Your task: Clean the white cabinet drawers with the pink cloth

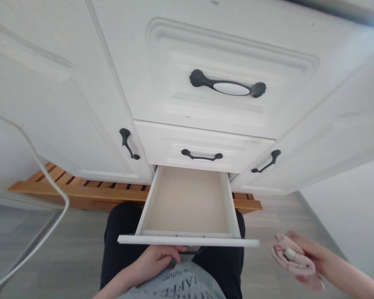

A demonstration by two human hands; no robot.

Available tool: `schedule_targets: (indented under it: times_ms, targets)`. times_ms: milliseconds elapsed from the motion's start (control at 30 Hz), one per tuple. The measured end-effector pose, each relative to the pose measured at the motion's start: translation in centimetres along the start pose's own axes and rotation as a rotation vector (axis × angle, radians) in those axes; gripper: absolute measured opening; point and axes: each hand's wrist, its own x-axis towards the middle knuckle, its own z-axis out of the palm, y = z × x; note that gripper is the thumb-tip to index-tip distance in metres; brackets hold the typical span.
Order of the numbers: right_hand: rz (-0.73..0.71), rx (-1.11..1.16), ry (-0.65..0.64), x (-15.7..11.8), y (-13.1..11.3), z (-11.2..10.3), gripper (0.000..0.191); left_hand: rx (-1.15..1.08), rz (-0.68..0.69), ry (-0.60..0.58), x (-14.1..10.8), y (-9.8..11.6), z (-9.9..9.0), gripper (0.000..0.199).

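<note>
head | your left hand (157,261) grips the open, empty white wooden drawer (187,240) by its handle | right hand (299,257) closed around a pink folded cloth (291,261) | keep the drawer steady and level

A white drawer (187,240) with beige inside, dark handles (227,84), a pink cloth (294,262), a honey-brown slatted bench (81,189).

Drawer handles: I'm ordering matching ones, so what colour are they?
Dark, near-black metal; the top drawer handle has a white oval inlay. Head view.
</note>
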Motion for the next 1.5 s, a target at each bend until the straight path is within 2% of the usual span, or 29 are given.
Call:
schedule_targets:
  times_ms: [67, 133, 200, 267, 367, 433, 500, 600, 667, 733, 800, 867, 933, 967, 1033, 1100, 1133, 1233, 1333, 1433, 1500]
  targets:
    - [0.105, 0.112, 0.036, -1.5, 1.5, -1.5, 0.053, -0.025, -0.029, -0.028, 0.8, 0.0, -0.7, 0.032]
    - [0.129, 0.174, 0.045, -3.1, 1.9, -0.8, 0.067, -0.079, -0.036, -0.016, 2.4, 0.0, -1.6, 0.028]
    - [0.128, 0.233, 0.050, -4.1, 1.8, 1.5, 0.078, -0.112, 0.003, 0.019, 4.6, 0.3, -2.9, 0.026]
    - [0.148, 0.319, 0.078, -4.4, 1.7, 4.9, 0.082, -0.107, 0.056, 0.053, 7.0, 1.3, -4.4, 0.026]
    - [0.149, 0.363, 0.083, -4.1, 1.8, 10.0, 0.075, -0.072, 0.089, 0.100, 10.4, 3.1, -7.0, 0.030]
    - [0.054, 0.304, 0.001, -3.4, 1.5, 12.7, 0.062, -0.042, 0.092, 0.139, 12.5, 4.0, -8.6, 0.034]
    - [-0.132, 0.178, -0.050, -2.4, 0.7, 14.3, 0.048, -0.018, 0.105, 0.183, 14.4, 4.4, -9.9, 0.038]
    - [-0.435, -0.020, 0.076, 0.0, -1.1, 15.5, 0.035, 0.012, 0.148, 0.253, 16.8, 4.7, -10.9, 0.045]
    - [-0.604, -0.091, 0.182, 2.2, -2.1, 16.2, 0.031, 0.045, 0.181, 0.308, 17.4, 4.9, -10.7, 0.047]
    - [-0.758, -0.164, 0.220, 4.3, -2.6, 17.4, 0.033, 0.096, 0.222, 0.380, 16.9, 4.8, -9.7, 0.045]
    - [-0.859, -0.263, 0.231, 5.8, -2.4, 19.0, 0.036, 0.149, 0.263, 0.464, 15.2, 3.8, -8.4, 0.043]
    - [-0.893, -0.347, 0.258, 6.4, -1.7, 20.9, 0.036, 0.198, 0.283, 0.545, 12.5, 1.2, -7.1, 0.044]
    - [-0.884, -0.383, 0.296, 6.2, -1.0, 22.8, 0.038, 0.325, 0.267, 0.650, 9.2, -2.9, -6.5, 0.043]
    - [-0.879, -0.389, 0.302, 5.8, -0.8, 23.6, 0.039, 0.400, 0.226, 0.742, 7.5, -5.3, -6.5, 0.044]
    - [-0.903, -0.383, 0.275, 4.7, -0.8, 25.3, 0.042, 0.540, 0.057, 0.955, 4.2, -9.9, -7.1, 0.046]
    - [-0.944, -0.386, 0.196, 3.3, -1.7, 27.4, 0.044, 0.712, -0.133, 1.149, 1.4, -13.2, -8.1, 0.047]
    - [-0.952, -0.403, 0.135, 2.4, -2.5, 28.6, 0.044, 0.794, -0.219, 1.221, 0.3, -14.1, -8.7, 0.049]
    - [-0.898, -0.498, -0.097, -0.9, -5.6, 33.5, 0.048, 0.925, -0.496, 1.330, -1.0, -14.4, -10.0, 0.056]
    - [-0.893, -0.563, -0.312, -4.6, -9.2, 39.1, 0.054, 0.965, -0.720, 1.282, -0.4, -13.3, -10.7, 0.058]
    - [-0.988, -0.564, -0.408, -7.7, -12.4, 43.8, 0.053, 1.057, -0.750, 1.149, 0.3, -12.8, -10.9, 0.057]
    - [-1.086, -0.551, -0.442, -8.9, -13.8, 45.8, 0.050, 1.095, -0.745, 1.107, 0.4, -12.9, -11.0, 0.057]
